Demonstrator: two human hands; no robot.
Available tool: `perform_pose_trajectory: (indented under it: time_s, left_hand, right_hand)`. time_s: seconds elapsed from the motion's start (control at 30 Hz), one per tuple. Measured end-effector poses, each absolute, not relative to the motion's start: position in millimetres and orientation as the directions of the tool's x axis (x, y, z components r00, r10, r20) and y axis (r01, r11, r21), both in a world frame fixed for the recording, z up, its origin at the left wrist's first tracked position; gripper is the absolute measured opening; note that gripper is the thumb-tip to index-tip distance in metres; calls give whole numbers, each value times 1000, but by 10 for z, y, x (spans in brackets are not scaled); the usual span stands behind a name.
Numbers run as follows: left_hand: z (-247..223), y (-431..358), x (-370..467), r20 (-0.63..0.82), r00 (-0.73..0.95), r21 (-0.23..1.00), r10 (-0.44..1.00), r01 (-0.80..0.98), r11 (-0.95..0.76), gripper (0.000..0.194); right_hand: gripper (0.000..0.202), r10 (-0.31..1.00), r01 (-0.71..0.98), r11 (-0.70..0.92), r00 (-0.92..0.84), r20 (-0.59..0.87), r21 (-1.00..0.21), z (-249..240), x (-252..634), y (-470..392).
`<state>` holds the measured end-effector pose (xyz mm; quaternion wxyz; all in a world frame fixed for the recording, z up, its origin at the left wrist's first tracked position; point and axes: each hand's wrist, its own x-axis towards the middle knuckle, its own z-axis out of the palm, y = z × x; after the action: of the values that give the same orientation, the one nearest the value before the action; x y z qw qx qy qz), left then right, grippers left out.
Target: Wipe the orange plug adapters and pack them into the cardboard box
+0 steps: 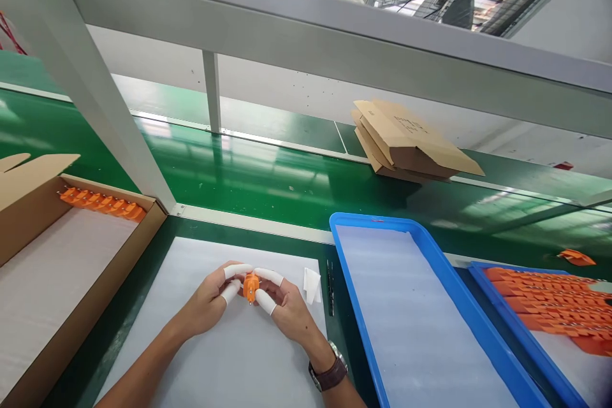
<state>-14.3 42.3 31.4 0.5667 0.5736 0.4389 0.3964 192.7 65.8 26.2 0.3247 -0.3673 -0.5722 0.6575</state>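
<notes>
Between the fingertips of both hands is a small orange plastic plug with a metal pin at its lower end. My left hand pinches its left side, and my right hand pinches the right. White finger cots cover the thumbs and index fingers. The hands are over a white sheet on the green bench. To the right of my right hand, a small piece of white paper lies on the sheet's edge, with dark thin tweezers beside it.
At left, an open cardboard box holds a row of orange plugs. A blue tray lined with white stands at right; beyond it another blue tray holds many orange pieces. Folded cardboard lies behind a grey frame.
</notes>
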Motion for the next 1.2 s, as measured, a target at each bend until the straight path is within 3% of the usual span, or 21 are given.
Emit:
perform_pose_trajectory:
  time_s: [0.1, 0.23, 0.37, 0.43, 0.63, 0.73, 0.8, 0.93, 1.07, 1.2]
  left_hand:
    - [324, 400, -110, 40, 357, 995, 933, 69, -69, 45]
    - [346, 391, -73, 26, 356, 986, 934, 144, -82, 39]
    - [342, 393, -86, 24, 372, 972, 928, 209, -109, 38]
    - [306, 386, -102, 26, 356, 952, 934, 276, -131, 39]
    - [158, 351, -134, 118, 305, 908, 945, 351, -227, 40]
    - [166, 345, -137, 138, 309, 891, 941, 376, -254, 38]
    - [188, 346, -138, 130, 321, 882, 938, 396, -257, 36]
    - [201, 354, -142, 102, 338, 879, 936, 410, -244, 33]
    - [182, 359, -154, 81, 336, 881, 939, 416, -225, 35]
    - [169, 366, -162, 116, 344, 864, 932, 428, -266, 40]
  right_hand:
    - [37, 863, 9, -147, -487, -133, -989, 268, 1917, 657]
    - [27, 878, 77, -112, -460, -135, -991, 264, 1897, 646]
    - [41, 932, 204, -45, -343, -114, -978, 273, 1933, 682]
    - [38, 968, 309, 22, -246, -58, -951, 329, 1995, 713]
    - [30, 965, 737, 256, -162, 205, -625, 437, 2327, 685]
    - [24, 934, 820, 319, -187, 305, -476, 290, 2512, 589]
    - [23, 940, 837, 315, -211, 267, -448, 218, 2582, 517]
    - [43, 938, 765, 331, -330, 105, -553, 337, 2494, 418]
    - [51, 890, 582, 386, -438, 124, -716, 533, 2203, 428]
    - [66, 848, 528, 434, -512, 134, -730, 545, 2017, 455]
